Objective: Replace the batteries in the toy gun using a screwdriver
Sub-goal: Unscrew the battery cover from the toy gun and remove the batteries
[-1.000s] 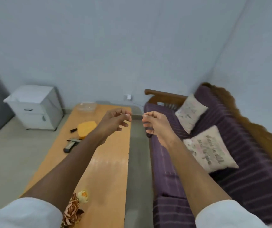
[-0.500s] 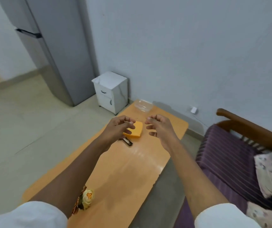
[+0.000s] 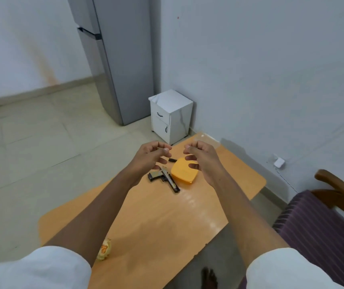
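A dark toy gun [image 3: 164, 178] lies flat on the orange wooden table [image 3: 158, 217], its barrel pointing toward me and to the right. Right beside it sits a yellow plastic lid or box [image 3: 182, 172]. A small black piece [image 3: 172, 160], perhaps the screwdriver handle, shows just behind the yellow lid. My left hand [image 3: 149, 156] hovers above the gun with fingers curled and empty. My right hand [image 3: 201, 156] hovers over the yellow lid, fingers apart, holding nothing.
A clear plastic container [image 3: 207, 139] stands at the table's far end. An artificial flower [image 3: 104, 250] lies near the front left edge. A white bedside cabinet [image 3: 170, 115] and a grey fridge [image 3: 121, 59] stand beyond. A purple-cushioned wooden sofa [image 3: 321, 222] is at the right.
The view has swung left, from the sofa toward the table, fridge and cabinet. Both hands stay raised together and now hang over the gun and yellow lid.
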